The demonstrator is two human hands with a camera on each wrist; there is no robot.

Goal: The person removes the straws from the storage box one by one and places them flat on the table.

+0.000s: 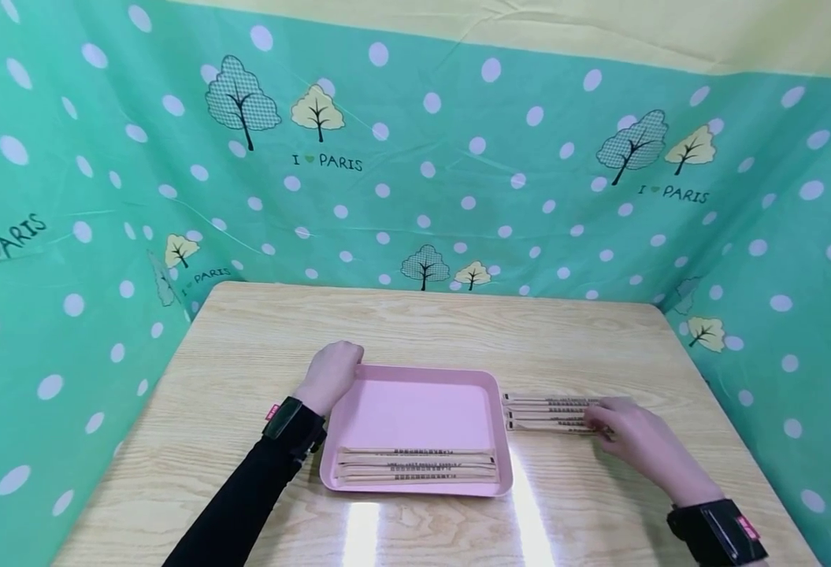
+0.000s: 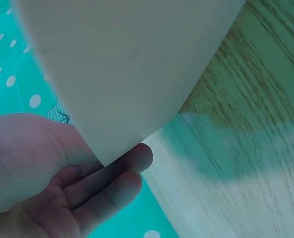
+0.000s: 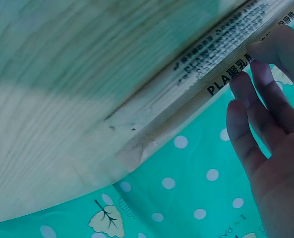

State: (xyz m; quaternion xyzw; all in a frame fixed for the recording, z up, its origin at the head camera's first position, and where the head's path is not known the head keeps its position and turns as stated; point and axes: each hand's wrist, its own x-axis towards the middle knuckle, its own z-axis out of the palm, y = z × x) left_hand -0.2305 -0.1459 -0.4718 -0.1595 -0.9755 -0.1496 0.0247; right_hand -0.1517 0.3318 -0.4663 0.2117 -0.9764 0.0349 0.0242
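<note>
In the head view a pink tray (image 1: pixel 422 405) lies on the table, with several paper-wrapped straws (image 1: pixel 415 465) side by side along its near edge. My left hand (image 1: pixel 332 374) grips the tray at its far left corner. The left wrist view has the tray's pale wall (image 2: pixel 132 74) between the thumb side and the fingers of that hand (image 2: pixel 42 173). To the right of the tray, more wrapped straws (image 1: pixel 543 413) lie in a row. At their right end my right hand (image 1: pixel 628 433) pinches a wrapped straw (image 3: pixel 231 74) with printed lettering, seen close in the right wrist view.
A light wood table (image 1: pixel 245 346) carries everything. Green polka-dot cloth (image 1: pixel 458 173) hangs behind it and along both sides. Bright reflections fall on the table near its front.
</note>
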